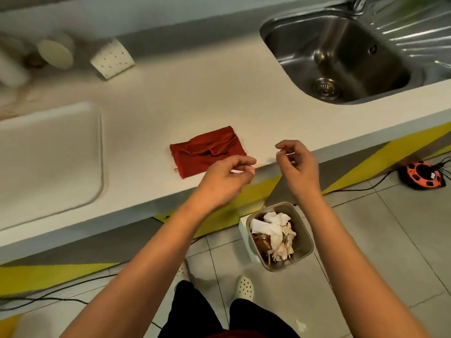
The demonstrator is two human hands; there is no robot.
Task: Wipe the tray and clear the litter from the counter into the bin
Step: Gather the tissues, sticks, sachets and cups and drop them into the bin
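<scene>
Hands hover side by side over the front edge of a pale counter [219, 98], both bare-armed and reaching in from 6 o'clock. The left hand [227, 178] has its fingers loosely curled with the tips drawn together, just over the near corner of a folded red cloth [207, 151]; whether it pinches anything is too blurred to tell. The right hand [299, 164] sits at 3 o'clock of the left, fingers likewise curled inward, thumb near the fingertips, with nothing clearly held. The cloth lies flat on the counter near its front edge. At 9 o'clock of the cloth rests a cream tray [48, 152] (rounded corners, raised rim). A small bin [302, 230] stands on the tiled floor at 5 o'clock of the hands, below the counter edge, filled with crumpled white tissue and wrappers. A steel sink [341, 57] is set into the counter at 1 o'clock. An upturned paper cup [112, 58] lies at 11 o'clock.
</scene>
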